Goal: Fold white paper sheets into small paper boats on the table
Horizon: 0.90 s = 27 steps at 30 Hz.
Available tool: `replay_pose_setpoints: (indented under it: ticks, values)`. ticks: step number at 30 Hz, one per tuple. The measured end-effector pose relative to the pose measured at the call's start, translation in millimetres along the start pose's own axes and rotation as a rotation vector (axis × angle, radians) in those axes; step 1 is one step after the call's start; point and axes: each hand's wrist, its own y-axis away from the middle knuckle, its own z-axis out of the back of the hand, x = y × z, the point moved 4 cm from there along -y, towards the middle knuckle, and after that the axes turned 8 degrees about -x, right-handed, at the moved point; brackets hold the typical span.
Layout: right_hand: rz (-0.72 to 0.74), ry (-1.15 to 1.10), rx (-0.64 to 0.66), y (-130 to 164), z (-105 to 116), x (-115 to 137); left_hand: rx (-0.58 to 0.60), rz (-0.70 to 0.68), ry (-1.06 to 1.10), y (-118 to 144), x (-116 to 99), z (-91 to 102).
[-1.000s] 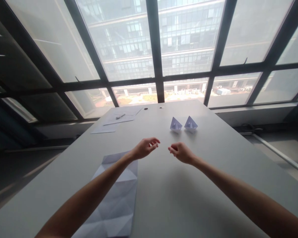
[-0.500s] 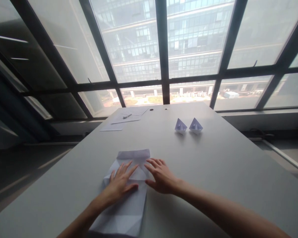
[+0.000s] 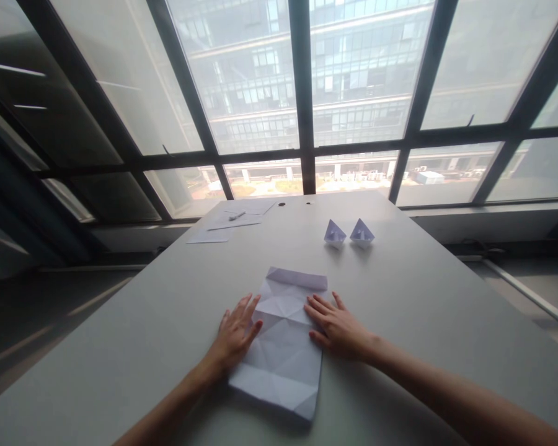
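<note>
A creased white sheet of paper (image 3: 283, 347) lies flat on the grey table (image 3: 400, 310) in front of me. My left hand (image 3: 235, 334) rests palm down on the sheet's left edge with fingers spread. My right hand (image 3: 337, 328) lies flat on its right edge, fingers apart. Neither hand grips anything. Two small folded paper boats (image 3: 335, 234) (image 3: 361, 233) stand side by side farther back, to the right of the sheet.
At the table's far left lie flat sheets of paper (image 3: 230, 224) with a pen (image 3: 237, 215) on top. Two small holes (image 3: 281, 204) mark the tabletop near the far edge. Large windows stand behind the table. The floor drops away on both sides.
Both hands came down from the air onto the creased sheet, then slid it to the right, toward the middle in front of me. They now lie at its two sides.
</note>
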Motion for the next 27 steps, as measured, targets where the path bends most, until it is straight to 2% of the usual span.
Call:
replay_pose_setpoints:
  ticks: [3,9,13,19,23,27]
  values:
    - [-0.040,0.021,0.005,10,7,-11,0.024,-0.016,0.025,-1,-6,0.2]
    - [-0.065,0.058,-0.090,19,7,-13,-0.062,0.041,0.100,-6,-2,2.1]
    - [-0.115,0.066,-0.084,21,2,-14,-0.067,-0.084,0.007,-3,-3,-1.1]
    - [-0.138,0.043,-0.051,22,0,-13,0.034,-0.268,-0.136,5,-7,-4.0]
    - [-0.135,0.035,-0.052,23,-1,-13,0.009,-0.301,-0.161,6,-4,-2.9]
    - [-0.133,0.034,-0.054,23,-1,-13,0.040,-0.258,-0.115,5,-2,-3.7]
